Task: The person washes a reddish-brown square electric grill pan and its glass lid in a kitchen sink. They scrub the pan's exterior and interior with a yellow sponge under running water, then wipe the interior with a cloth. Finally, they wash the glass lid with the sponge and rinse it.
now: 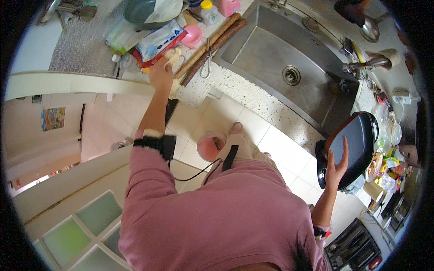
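Observation:
On the far-left counter, my left hand (161,76) reaches to a crumpled cream-coloured cloth (173,56), its fingers closed at the cloth's edge and partly hidden. Right beside it lie a red-and-blue soft packet (160,41), a pink bowl (191,35) and two long sticks, one light brown (208,45) and one dark brown (217,50). At the right, my right hand (336,169) is open, thumb and fingers spread, in front of a dark rectangular pan (355,147) at the counter's edge. Whether the hand touches the pan I cannot tell.
A steel sink (275,54) is set into the speckled counter (253,92) ahead, with a tap (382,61) at its right. A metal clip (206,61) lies near the sticks. A pink bucket (210,147) stands on the tiled floor by my feet. Packets and dishes crowd the right counter.

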